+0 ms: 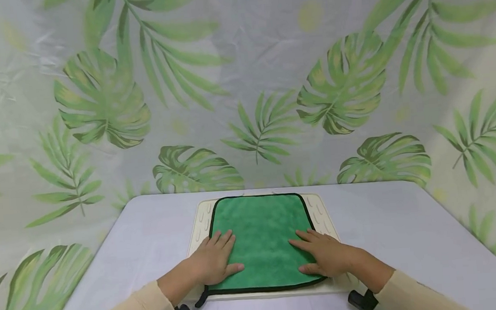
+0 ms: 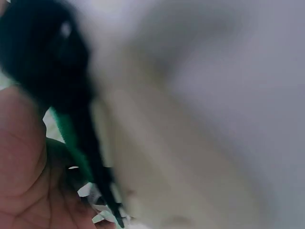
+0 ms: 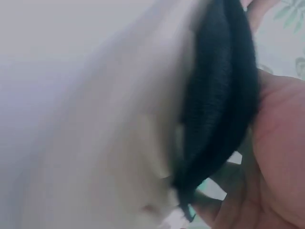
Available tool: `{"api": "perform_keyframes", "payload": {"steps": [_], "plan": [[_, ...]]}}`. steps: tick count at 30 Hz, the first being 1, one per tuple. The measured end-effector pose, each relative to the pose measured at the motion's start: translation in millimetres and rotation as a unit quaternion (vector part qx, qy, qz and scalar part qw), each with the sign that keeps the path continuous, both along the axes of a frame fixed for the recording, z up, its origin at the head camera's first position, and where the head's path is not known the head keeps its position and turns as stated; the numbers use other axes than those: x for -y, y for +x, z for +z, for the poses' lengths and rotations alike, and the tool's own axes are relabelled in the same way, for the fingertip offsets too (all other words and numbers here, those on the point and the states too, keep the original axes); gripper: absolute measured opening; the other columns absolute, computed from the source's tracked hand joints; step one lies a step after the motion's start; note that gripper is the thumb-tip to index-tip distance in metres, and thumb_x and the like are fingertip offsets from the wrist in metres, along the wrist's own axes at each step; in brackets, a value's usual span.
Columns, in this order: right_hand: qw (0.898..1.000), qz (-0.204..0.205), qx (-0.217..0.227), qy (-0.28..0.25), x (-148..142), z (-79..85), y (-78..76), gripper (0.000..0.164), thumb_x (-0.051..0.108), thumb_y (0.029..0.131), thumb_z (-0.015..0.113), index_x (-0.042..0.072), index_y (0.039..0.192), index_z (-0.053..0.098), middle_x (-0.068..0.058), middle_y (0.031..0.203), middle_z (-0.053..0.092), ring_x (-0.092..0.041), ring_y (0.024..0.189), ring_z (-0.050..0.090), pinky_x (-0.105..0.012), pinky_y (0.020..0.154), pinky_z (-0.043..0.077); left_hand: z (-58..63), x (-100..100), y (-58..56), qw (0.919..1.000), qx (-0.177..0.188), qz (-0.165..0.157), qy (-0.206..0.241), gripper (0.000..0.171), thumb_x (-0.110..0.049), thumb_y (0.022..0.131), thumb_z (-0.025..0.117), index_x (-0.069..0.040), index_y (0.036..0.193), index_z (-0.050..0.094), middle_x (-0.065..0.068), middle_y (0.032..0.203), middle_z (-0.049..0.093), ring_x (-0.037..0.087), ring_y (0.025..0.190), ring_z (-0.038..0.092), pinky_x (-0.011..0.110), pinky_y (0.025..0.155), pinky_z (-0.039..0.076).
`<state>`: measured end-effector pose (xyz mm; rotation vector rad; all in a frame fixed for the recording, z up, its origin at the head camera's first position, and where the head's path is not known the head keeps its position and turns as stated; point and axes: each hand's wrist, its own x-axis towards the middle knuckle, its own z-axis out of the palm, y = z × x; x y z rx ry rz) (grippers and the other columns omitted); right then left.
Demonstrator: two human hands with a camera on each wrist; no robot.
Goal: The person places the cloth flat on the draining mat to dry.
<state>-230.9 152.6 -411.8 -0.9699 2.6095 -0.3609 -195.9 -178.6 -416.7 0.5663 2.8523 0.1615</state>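
A green cloth (image 1: 262, 240) with a black bound edge lies spread over a cream tray-like board (image 1: 199, 230) with raised oval ridges. My left hand (image 1: 214, 260) rests on the cloth's left side, fingers spread and straight. On the right side my right hand (image 1: 326, 253) lies the same way, its fingertips on the green surface. A black loop sticks out at the cloth's near left corner. In the left wrist view the dark edge (image 2: 88, 138) runs beside the palm. The right wrist view shows the black border (image 3: 219, 95) close to the right palm.
The board stands on a table with a white cover (image 1: 391, 222). Behind it hangs a leaf-patterned curtain (image 1: 251, 78). Dark wrist camera mounts (image 1: 363, 301) sit under both wrists near the table's front.
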Motion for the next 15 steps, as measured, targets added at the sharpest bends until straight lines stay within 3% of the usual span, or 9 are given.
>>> {"api": "perform_keyframes", "payload": {"steps": [6, 15], "plan": [[1.000, -0.001, -0.010, -0.012, -18.3, -9.2, 15.3, 0.079, 0.056, 0.097, 0.061, 0.017, 0.160, 0.035, -0.017, 0.169, 0.025, -0.048, 0.155, 0.021, -0.080, 0.112, 0.022, -3.6, 16.2, 14.8, 0.9999, 0.014, 0.006, -0.005, 0.096, -0.072, 0.093, 0.052, -0.012, 0.163, 0.026, 0.008, 0.172, 0.021, 0.036, 0.159, 0.017, 0.062, 0.126, 0.020], [0.998, 0.013, -0.041, -0.039, -44.0, -16.8, 20.3, 0.085, 0.062, 0.095, 0.058, 0.015, 0.161, 0.033, -0.017, 0.168, 0.027, -0.051, 0.153, 0.023, -0.081, 0.110, 0.022, -2.4, 35.6, 29.7, 0.9991, 0.033, 0.025, 0.007, 0.102, -0.075, 0.088, 0.055, -0.015, 0.164, 0.023, 0.007, 0.173, 0.018, 0.040, 0.159, 0.014, 0.066, 0.125, 0.017]]}}
